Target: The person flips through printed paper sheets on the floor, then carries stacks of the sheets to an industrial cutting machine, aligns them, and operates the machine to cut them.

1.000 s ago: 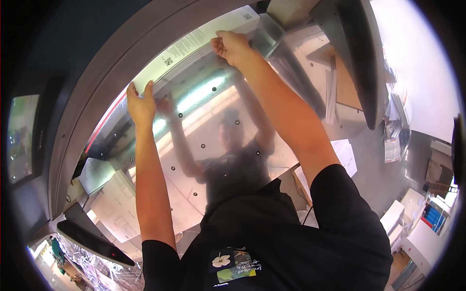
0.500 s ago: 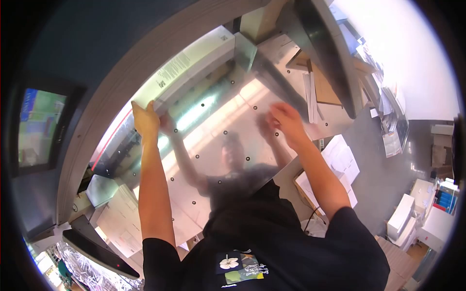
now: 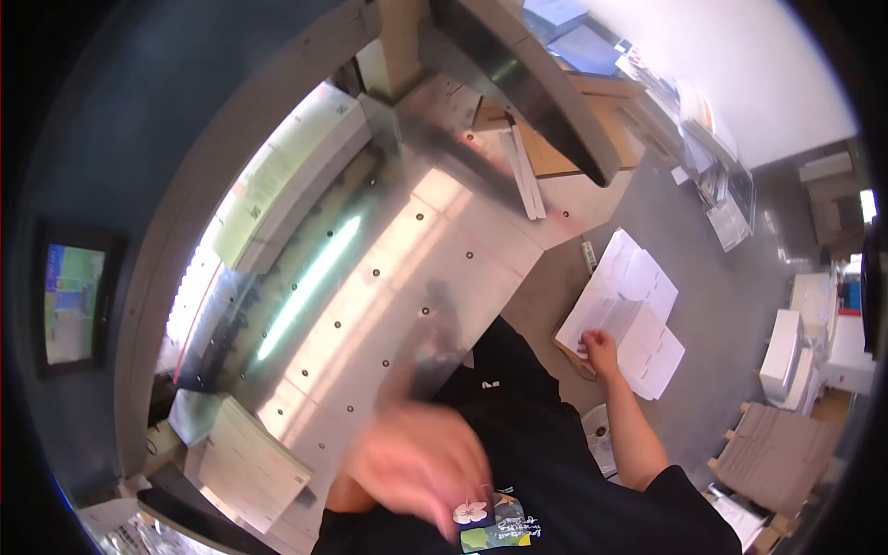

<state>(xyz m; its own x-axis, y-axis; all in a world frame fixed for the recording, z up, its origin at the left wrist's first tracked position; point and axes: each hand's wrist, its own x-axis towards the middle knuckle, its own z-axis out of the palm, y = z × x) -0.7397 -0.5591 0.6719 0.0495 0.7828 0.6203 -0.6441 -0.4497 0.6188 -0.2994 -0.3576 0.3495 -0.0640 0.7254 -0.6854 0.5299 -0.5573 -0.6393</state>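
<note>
White sheets (image 3: 643, 333) are set past the near right corner of the steel table (image 3: 356, 356), their edge overlapped by the right hand (image 3: 599, 351); neither its grip nor that of the blurred left hand (image 3: 421, 458) can be told.

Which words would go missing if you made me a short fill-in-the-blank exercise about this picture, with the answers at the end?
1. The hand at the white sheets is the person's ____ one.
2. The shirt, partly behind the blurred left hand, is coloured ____.
3. The flower printed on that shirt is coloured ____.
4. The lit screen appears near the ____ edge of the picture.

Missing words: right; black; white; left.
</note>
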